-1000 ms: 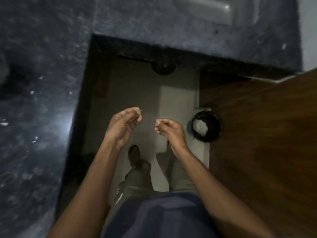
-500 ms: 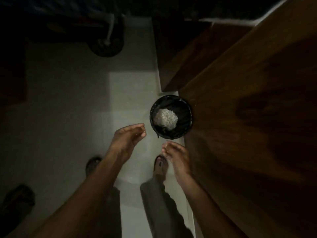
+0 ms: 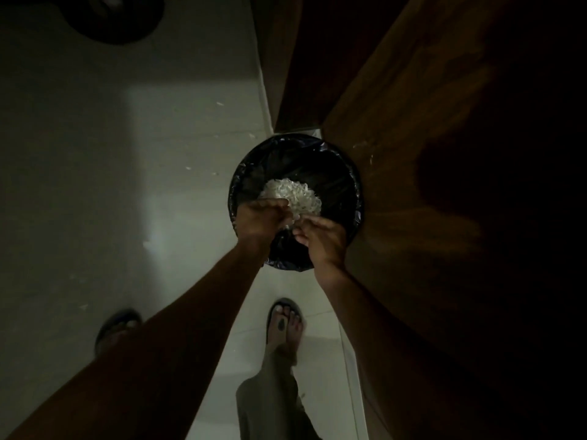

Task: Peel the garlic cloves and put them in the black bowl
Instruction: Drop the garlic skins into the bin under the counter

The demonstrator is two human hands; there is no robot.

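Our left hand (image 3: pixel 263 217) and right hand (image 3: pixel 320 239) meet with curled fingers over the black-lined bin (image 3: pixel 343 185); whether they pinch skin we cannot tell. We judge we are shedding peel onto the white heap (image 3: pixel 290 193); no clove or black bowl shows. Next: back to peeling.

Both hands blur where they meet over the bin (image 3: pixel 336 173): the left hand (image 3: pixel 262 217) and right hand (image 3: pixel 322 239) hide its near rim and part of the pale heap (image 3: pixel 290 193) inside. Whether either grip holds anything is unclear. Beyond the grip, a dark round shape (image 3: pixel 117 17) is cut by the top edge.
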